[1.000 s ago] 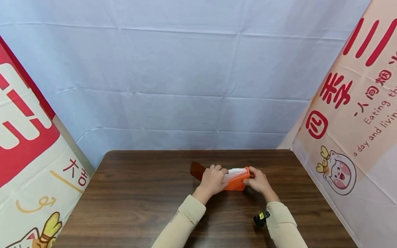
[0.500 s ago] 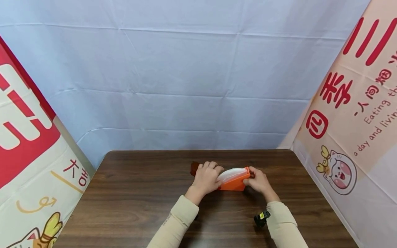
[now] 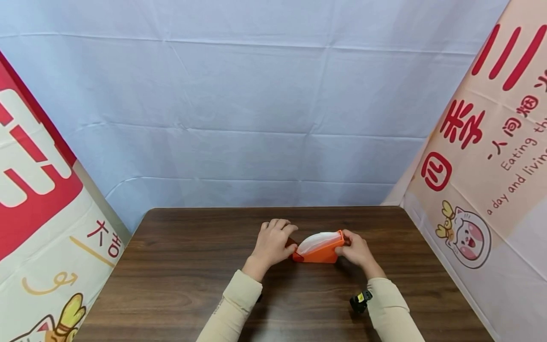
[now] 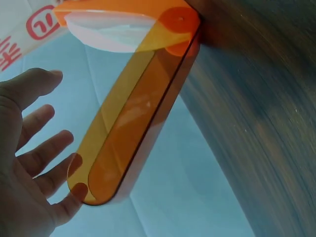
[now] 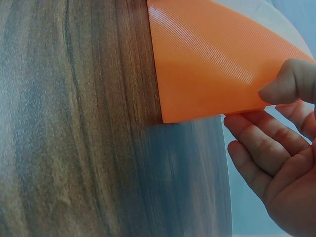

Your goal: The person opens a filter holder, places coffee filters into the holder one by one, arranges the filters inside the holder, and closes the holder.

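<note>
An orange box (image 3: 322, 256) stands on the table, holding white rounded sheets (image 3: 319, 240) that stick up above its sloping edge. At its left end a see-through amber lid (image 4: 133, 118) is hinged and swung away from the box; the left hand mostly hides it in the head view. My left hand (image 3: 272, 243) is just left of the box with spread, relaxed fingers, and in the left wrist view two fingertips show through the lid's rounded free end. My right hand (image 3: 359, 251) grips the box's right end, thumb (image 5: 281, 91) on the near face, fingers at the end wall.
The dark wood table (image 3: 192, 266) meets a pale cloth backdrop (image 3: 248, 118) behind. Printed cloths hang at the left (image 3: 38, 190) and right (image 3: 478, 166). A black device with a yellow label (image 3: 361, 301) sits at the right wrist.
My left hand has slid left from the box, uncovering more of the white sheets and the orange side. The lid's far end, earlier visible beyond this hand, is now hidden. The right hand stays put.
</note>
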The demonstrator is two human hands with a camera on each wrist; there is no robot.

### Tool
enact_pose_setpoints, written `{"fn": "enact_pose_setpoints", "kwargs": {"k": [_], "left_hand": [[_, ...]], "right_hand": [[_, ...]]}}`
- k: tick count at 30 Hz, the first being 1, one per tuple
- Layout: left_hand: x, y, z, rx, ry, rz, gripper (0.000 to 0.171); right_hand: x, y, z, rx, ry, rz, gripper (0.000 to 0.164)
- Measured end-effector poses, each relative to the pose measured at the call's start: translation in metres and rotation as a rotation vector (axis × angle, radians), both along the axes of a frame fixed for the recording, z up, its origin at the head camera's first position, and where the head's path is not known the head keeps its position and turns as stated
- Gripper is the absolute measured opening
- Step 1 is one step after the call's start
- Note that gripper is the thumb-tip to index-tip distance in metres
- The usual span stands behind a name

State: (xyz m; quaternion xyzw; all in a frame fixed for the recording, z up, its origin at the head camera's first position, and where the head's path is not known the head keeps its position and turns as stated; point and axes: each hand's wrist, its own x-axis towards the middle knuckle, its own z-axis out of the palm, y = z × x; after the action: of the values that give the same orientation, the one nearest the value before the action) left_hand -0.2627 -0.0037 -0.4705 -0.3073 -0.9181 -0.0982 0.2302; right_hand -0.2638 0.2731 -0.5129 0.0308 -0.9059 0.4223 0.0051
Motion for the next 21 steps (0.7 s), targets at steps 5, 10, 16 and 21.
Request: {"fn": "enact_pose_setpoints", "kwargs": {"k": [5, 10, 16, 21], "left_hand": [[-0.001, -0.011, 0.002, 0.029, 0.022, 0.014, 0.038], [-0.004, -0.022, 0.005, 0.054, 0.005, 0.034, 0.037], [-0.008, -0.035, 0.003, 0.077, 0.020, 0.044, 0.038], [-0.009, -0.046, 0.001, 0.108, -0.005, 0.039, 0.040]], "right_hand": [[0.000, 0.000, 0.000, -0.008, 0.003, 0.000, 0.031], [0.000, 0.001, -0.001, -0.005, 0.015, 0.007, 0.031], [0.000, 0.001, -0.001, 0.000, 0.015, 0.008, 0.032], [0.000, 0.001, -0.001, 0.004, 0.012, 0.010, 0.031]]}}
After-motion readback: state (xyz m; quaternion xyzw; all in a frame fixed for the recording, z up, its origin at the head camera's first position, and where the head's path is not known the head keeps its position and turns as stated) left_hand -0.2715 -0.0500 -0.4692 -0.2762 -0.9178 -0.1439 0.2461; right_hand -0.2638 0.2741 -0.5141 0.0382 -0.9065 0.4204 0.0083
